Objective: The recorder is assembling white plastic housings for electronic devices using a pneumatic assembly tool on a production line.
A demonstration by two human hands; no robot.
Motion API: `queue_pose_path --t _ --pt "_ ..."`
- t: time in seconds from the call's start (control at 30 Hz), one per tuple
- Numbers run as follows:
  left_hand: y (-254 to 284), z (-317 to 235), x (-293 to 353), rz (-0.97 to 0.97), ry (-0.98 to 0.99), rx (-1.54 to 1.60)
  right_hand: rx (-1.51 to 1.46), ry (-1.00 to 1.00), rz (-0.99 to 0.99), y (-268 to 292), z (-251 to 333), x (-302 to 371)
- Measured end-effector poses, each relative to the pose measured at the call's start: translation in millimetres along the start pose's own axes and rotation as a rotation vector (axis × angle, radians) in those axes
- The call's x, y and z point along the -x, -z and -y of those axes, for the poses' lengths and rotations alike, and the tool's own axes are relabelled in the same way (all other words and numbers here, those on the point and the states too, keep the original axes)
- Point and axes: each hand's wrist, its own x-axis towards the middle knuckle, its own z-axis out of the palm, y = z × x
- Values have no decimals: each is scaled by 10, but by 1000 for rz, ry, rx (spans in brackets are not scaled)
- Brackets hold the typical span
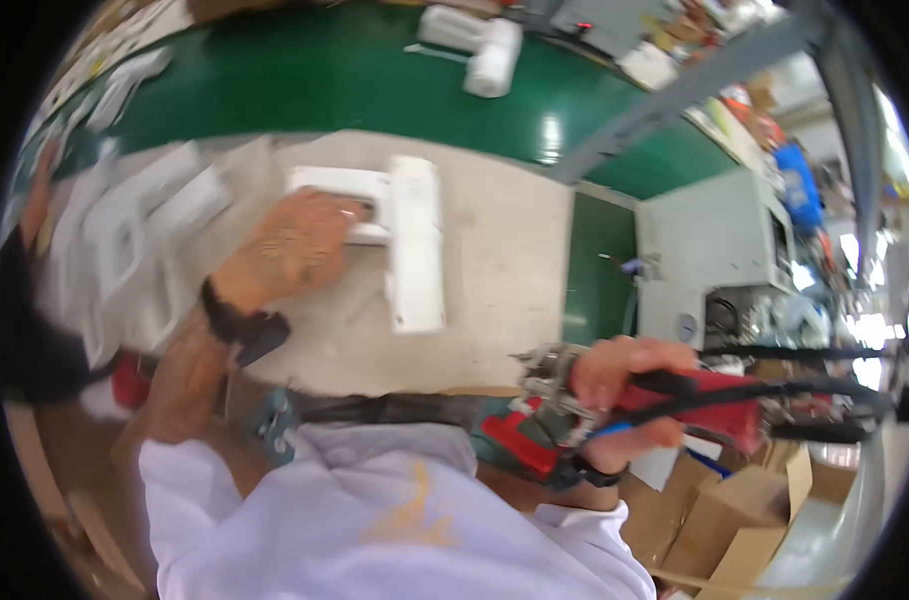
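Note:
On the beige tabletop lies a white T-shaped part [416,250], with a long bar and a shorter arm that has an opening. My left hand [300,240] is bent over that shorter arm, its fingertips at the opening, and grips it. A dark band circles the left wrist. Farther right and nearer my body, my right hand [630,385] is wrapped around a red power tool [710,405] with a metal nose and a dark cable or hose. The tool's nose points left, apart from the white part. Its exact kind is unclear.
More white parts [135,240] are piled on the table's left, smeared by motion. Beside them a person in dark clothing [45,320] stands. White pieces [490,55] lie on the green surface beyond. A grey metal post [685,90] slants at upper right; cardboard boxes [735,510] stand at lower right.

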Motion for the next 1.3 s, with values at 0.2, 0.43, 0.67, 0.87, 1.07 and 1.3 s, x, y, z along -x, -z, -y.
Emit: queue_pose_path --t 0.2,0.43,0.67,0.87,1.07,1.3 --pt "210 -277 220 -37 161 105 -243 149 230 46 -81 -57" --pt "-113 -934 -184 16 307 -52 -230 205 463 -79 65 -254" --pt "-237 -849 23 67 32 229 -254 166 399 -298 85 -102" --pt "-341 -896 48 77 103 -105 -250 116 484 -381 -1 -131" --pt "-422 -996 199 89 207 -159 -208 148 482 -520 -86 -172" --pt "-450 -1008 178 71 201 -173 -213 131 503 -527 -211 -255"
